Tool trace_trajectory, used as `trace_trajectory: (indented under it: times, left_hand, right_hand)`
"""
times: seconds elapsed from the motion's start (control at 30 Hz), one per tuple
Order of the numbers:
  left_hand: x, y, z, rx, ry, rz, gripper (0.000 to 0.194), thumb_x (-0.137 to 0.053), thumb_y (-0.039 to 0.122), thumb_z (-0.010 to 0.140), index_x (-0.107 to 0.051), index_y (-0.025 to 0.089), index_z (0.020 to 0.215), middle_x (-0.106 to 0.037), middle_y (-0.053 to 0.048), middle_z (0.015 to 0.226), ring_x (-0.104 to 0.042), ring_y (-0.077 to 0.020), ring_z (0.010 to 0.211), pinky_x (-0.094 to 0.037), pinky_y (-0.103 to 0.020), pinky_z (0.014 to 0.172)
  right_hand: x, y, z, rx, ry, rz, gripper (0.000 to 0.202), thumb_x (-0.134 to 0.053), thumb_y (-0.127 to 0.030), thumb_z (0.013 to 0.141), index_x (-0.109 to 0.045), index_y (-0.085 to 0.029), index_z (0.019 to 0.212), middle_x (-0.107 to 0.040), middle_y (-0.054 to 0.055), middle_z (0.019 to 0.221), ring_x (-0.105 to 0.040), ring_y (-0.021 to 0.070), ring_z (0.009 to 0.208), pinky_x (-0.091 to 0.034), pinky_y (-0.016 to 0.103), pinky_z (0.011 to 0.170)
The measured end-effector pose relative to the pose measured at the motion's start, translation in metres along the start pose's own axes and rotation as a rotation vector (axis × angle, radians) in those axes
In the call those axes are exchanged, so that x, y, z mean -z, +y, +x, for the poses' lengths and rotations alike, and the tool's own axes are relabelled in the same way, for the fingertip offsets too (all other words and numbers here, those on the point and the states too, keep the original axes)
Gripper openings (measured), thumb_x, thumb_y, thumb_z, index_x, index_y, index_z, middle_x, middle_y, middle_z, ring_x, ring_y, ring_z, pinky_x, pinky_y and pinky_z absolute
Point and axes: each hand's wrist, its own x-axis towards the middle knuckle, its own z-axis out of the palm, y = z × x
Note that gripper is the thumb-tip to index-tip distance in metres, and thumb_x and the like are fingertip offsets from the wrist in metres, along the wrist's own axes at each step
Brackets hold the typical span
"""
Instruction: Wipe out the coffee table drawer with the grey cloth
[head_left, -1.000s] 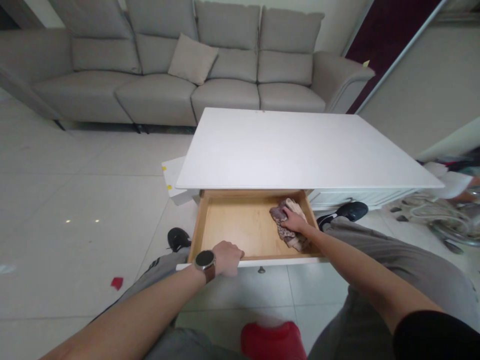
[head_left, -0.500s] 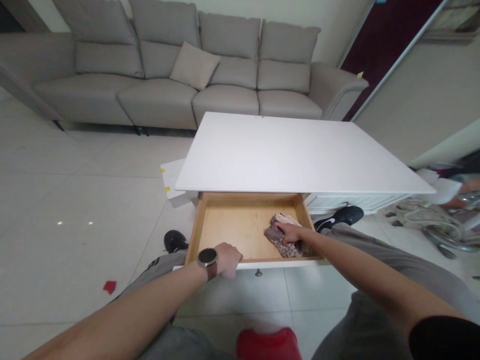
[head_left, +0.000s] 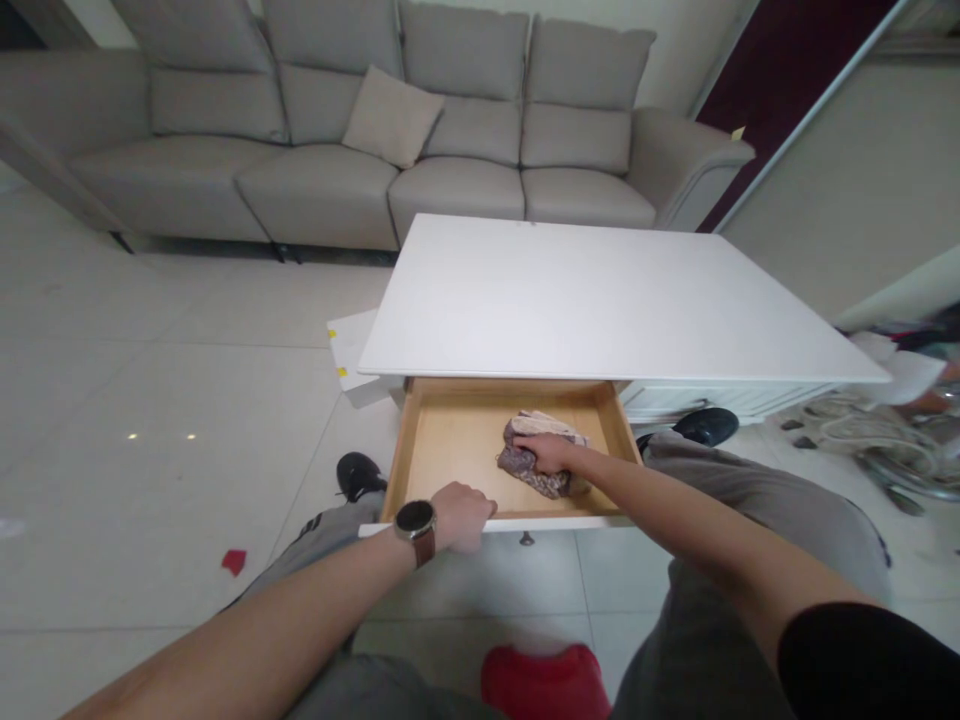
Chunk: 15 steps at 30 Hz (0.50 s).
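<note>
Crumpled mottled cloth (head_left: 534,455) sits bunched under my right hand (head_left: 551,452), gripped, now slid toward nine o'clock across the smooth wooden drawer (head_left: 450,450); my left hand (head_left: 461,515) still clasps its white front edge.

Bare drawer floor (head_left: 457,455) left of the cloth (head_left: 536,455); tabletop (head_left: 600,300) overhanging the drawer's back.

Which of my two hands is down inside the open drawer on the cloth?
The right hand, pressed onto the patterned cloth in the drawer. The left hand, with the watch, grips the drawer's front edge.
</note>
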Motion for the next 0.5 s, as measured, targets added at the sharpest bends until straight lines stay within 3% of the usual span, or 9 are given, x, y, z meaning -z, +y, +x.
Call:
trace_trajectory:
  times: [0.1,0.33,0.5]
  left_hand:
    - [0.000,0.000,-0.001,0.002,0.005,0.001,0.039,-0.062,0.025,0.073,-0.070,0.021,0.111,-0.076,-0.014,0.107,-0.073,-0.0322,0.097,-0.058,-0.042,0.080]
    - [-0.003,-0.002,0.000,0.013,0.029,-0.025,0.038,-0.064,0.026,0.072,-0.072,0.019,0.109,-0.076,-0.016,0.104,-0.073,-0.0328,0.094,-0.058,-0.043,0.079]
    - [-0.005,-0.002,0.000,0.010,0.051,-0.058,0.036,-0.066,0.024,0.072,-0.073,0.015,0.106,-0.076,-0.018,0.103,-0.073,-0.0342,0.096,-0.058,-0.044,0.080]
  right_hand:
    - [0.004,-0.018,0.028,0.067,-0.011,-0.030,0.080,-0.075,-0.024,0.072,-0.051,-0.029,0.148,-0.064,0.010,0.140,-0.065,0.0319,0.118,-0.050,0.034,0.092]
    - [0.020,-0.074,0.085,0.127,0.013,0.014,0.070,-0.080,-0.022,0.066,-0.064,-0.030,0.134,-0.071,0.007,0.128,-0.067,0.0309,0.112,-0.052,0.033,0.087]
    - [0.008,-0.135,0.113,0.123,0.123,0.087,0.064,-0.074,-0.029,0.077,-0.059,-0.031,0.139,-0.066,0.006,0.137,-0.064,0.0286,0.118,-0.050,0.035,0.094]
